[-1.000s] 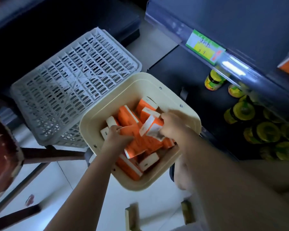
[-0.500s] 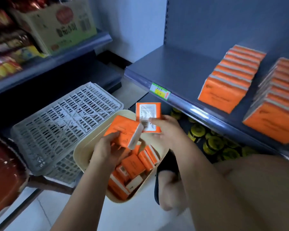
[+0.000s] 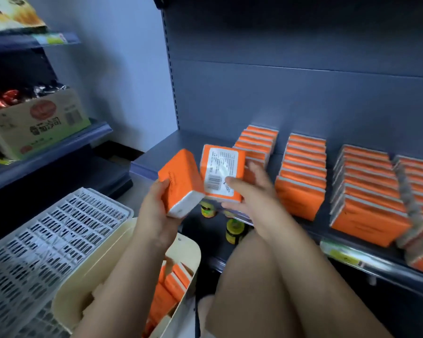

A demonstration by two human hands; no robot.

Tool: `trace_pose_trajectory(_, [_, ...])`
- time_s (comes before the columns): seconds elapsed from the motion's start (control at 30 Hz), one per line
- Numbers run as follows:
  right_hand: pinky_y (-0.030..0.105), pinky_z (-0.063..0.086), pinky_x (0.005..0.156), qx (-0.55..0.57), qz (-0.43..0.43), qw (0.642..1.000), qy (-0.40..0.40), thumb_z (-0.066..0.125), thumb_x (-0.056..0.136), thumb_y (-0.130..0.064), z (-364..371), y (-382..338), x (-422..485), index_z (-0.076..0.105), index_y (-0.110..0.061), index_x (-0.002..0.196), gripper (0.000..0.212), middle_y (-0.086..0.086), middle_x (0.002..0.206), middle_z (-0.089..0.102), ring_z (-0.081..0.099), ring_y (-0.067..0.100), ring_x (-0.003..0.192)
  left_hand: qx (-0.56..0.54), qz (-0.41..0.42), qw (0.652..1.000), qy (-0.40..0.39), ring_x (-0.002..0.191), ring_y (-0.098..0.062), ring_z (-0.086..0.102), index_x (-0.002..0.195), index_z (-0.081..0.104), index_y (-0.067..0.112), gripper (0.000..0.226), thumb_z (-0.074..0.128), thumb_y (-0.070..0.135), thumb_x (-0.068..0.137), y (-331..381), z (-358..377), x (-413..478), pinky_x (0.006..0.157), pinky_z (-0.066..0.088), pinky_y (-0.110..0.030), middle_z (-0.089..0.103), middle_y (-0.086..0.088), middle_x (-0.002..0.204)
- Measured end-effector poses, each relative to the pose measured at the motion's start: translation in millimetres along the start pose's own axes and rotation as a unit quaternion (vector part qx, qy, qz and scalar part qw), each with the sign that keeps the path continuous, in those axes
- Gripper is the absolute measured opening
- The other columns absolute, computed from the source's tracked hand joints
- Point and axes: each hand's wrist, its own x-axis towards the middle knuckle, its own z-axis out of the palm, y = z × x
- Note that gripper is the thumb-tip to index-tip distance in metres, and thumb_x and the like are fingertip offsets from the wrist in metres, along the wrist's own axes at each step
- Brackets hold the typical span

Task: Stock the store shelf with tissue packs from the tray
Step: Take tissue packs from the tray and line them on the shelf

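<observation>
Now left hand gripping one orange tissue pack, right hand pinching another pack — both just before the shelf, cream tray below.

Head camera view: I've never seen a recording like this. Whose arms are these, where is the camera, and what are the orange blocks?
No machine here: a person wears one camera on the head, looking down at their own bare arms. The left hand grips one orange tissue pack; the right hand holds a second pack, label facing us. Ahead is a grey store shelf with rows of the same packs. Below sits a cream tray holding more packs, beside a white slotted crate. Jars stand lower down.
</observation>
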Motion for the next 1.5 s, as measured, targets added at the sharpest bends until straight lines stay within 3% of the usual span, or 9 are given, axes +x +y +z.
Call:
trace_pose_trajectory(0.07, [0.054, 0.064, 0.068, 0.023, -0.045, 0.998, 0.031, 0.074, 0.092, -0.003, -25.3, -15.3, -13.8, 0.049, -0.043, 0.138, 0.066, -0.005, 0.130, 0.068, 0.075, 0.029, 0.105, 0.005, -0.019, 0.999, -0.050, 0.084, -0.027, 0.074, 0.120, 0.065, 0.015, 0.024, 0.056, 0.028, 0.101, -4.3, 29.4, -2.3, 0.084, 0.054, -0.045, 0.078, -0.012, 0.103])
trace_pose_trajectory(0.23, [0.040, 0.064, 0.068, 0.007, -0.054, 0.996, 0.064, 0.066, 0.101, -0.019, -92.8, -41.0, -42.4, 0.071, -0.026, 0.112, 0.014, 0.011, 0.133, 0.061, 0.074, 0.045, 0.098, 0.035, -0.074, 0.983, -0.163, 0.111, -0.035, 0.065, 0.143, 0.057, 0.009, 0.045, 0.055, 0.024, 0.100, -30.7, 106.2, -13.7, 0.104, 0.049, -0.058, 0.066, -0.020, 0.135])
trace_pose_trajectory(0.43, [0.034, 0.054, 0.101, -0.338, -0.082, 0.936, 0.056, 0.095, 0.056, -0.049, -163.2, -61.4, -69.9, 0.056, -0.043, 0.139, 0.092, -0.017, 0.145, 0.052, 0.061, 0.010, 0.127, 0.053, -0.132, 0.959, -0.243, 0.109, -0.032, 0.071, 0.147, 0.052, 0.003, 0.064, 0.065, 0.023, 0.088, -69.5, 171.4, -29.0, 0.085, 0.063, -0.048, 0.065, -0.020, 0.138])
trace_pose_trajectory(0.57, [0.037, 0.057, 0.086, -0.409, -0.105, 0.901, 0.095, 0.087, 0.072, -0.039, -178.2, -58.5, -76.3, 0.066, -0.033, 0.113, 0.046, -0.014, 0.106, 0.069, 0.067, 0.006, 0.098, 0.044, -0.178, 0.928, -0.326, 0.087, -0.024, 0.076, 0.130, 0.063, 0.006, 0.045, 0.063, 0.022, 0.087, -81.4, 194.7, -34.4, 0.068, 0.063, -0.037, 0.076, -0.015, 0.109])
trace_pose_trajectory(0.7, [0.019, 0.037, 0.056, -0.346, -0.111, 0.919, 0.153, 0.077, 0.088, -0.034, -196.2, -56.8, -83.4, 0.054, -0.025, 0.079, 0.026, -0.015, 0.068, 0.053, 0.052, -0.002, 0.060, 0.055, -0.165, 0.923, -0.344, 0.102, -0.025, 0.072, 0.145, 0.056, 0.010, 0.060, 0.065, 0.018, 0.086, -92.7, 200.7, -22.0, 0.080, 0.063, -0.041, 0.066, -0.013, 0.136])
trace_pose_trajectory(0.8, [0.035, 0.054, 0.070, -0.264, -0.131, 0.939, 0.179, 0.079, 0.082, -0.022, -216.1, -66.4, -80.3, 0.062, -0.021, 0.096, 0.022, 0.000, 0.082, 0.068, 0.066, 0.011, 0.075, 0.116, -0.061, 0.918, -0.374, 0.097, -0.019, 0.073, 0.128, 0.066, 0.018, 0.042, 0.062, 0.015, 0.087, -92.8, 191.7, -4.8, 0.081, 0.061, -0.036, 0.073, -0.004, 0.115])
trace_pose_trajectory(0.9, [0.053, 0.058, 0.087, -0.172, -0.150, 0.958, 0.172, 0.077, 0.071, -0.015, -233.8, -68.6, -77.2, 0.058, -0.035, 0.127, 0.062, 0.004, 0.099, 0.077, 0.073, 0.032, 0.098, 0.177, 0.052, 0.906, -0.380, 0.095, -0.018, 0.073, 0.131, 0.064, 0.014, 0.042, 0.061, 0.008, 0.090, -87.6, 185.1, 7.8, 0.078, 0.060, -0.031, 0.074, -0.003, 0.107])
trace_pose_trajectory(1.27, [0.034, 0.052, 0.068, -0.295, -0.152, 0.923, 0.193, 0.087, 0.077, -0.007, -252.7, -73.7, -86.8, 0.055, -0.034, 0.099, 0.047, 0.001, 0.095, 0.069, 0.062, 0.014, 0.078, 0.380, 0.226, 0.796, -0.413, 0.097, -0.012, 0.070, 0.111, 0.074, 0.019, 0.043, 0.079, -0.011, 0.080, -81.3, 161.9, 2.3, 0.081, 0.055, -0.023, 0.075, -0.001, 0.103])
trace_pose_trajectory(1.5, [0.026, 0.053, 0.081, -0.471, -0.159, 0.846, 0.193, 0.085, 0.074, -0.009, -262.9, -75.3, -103.0, 0.070, -0.041, 0.119, 0.057, -0.011, 0.106, 0.071, 0.064, 0.014, 0.090, 0.472, 0.351, 0.701, -0.403, 0.106, 0.001, 0.066, 0.114, 0.075, 0.022, 0.046, 0.082, -0.005, 0.079, -91.3, 154.4, -10.3, 0.092, 0.046, -0.015, 0.073, 0.015, 0.110])
